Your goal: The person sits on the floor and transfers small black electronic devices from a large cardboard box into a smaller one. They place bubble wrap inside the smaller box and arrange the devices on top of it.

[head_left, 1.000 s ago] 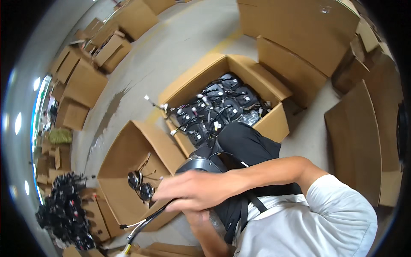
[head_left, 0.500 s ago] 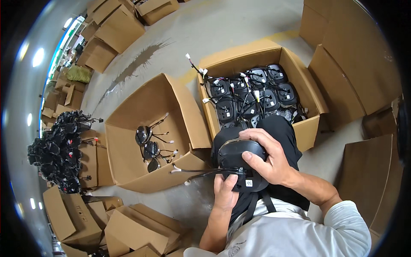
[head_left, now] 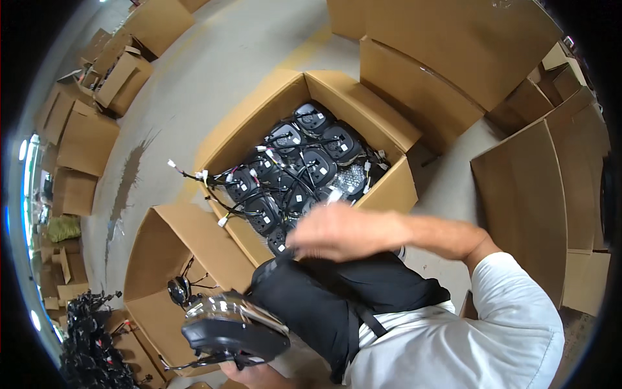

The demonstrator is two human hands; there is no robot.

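With the left hand gripping the black oval plastic wired unit from below, the blurred right hand, fingers unclear, should keep its trailing wires clear of the open brown cardboard box beyond the fingers.

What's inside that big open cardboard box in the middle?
The box holds rows of black dome-shaped parts with tangled wires spilling over one edge. The blurred right hand covers its near corner, and lower layers cannot be seen.
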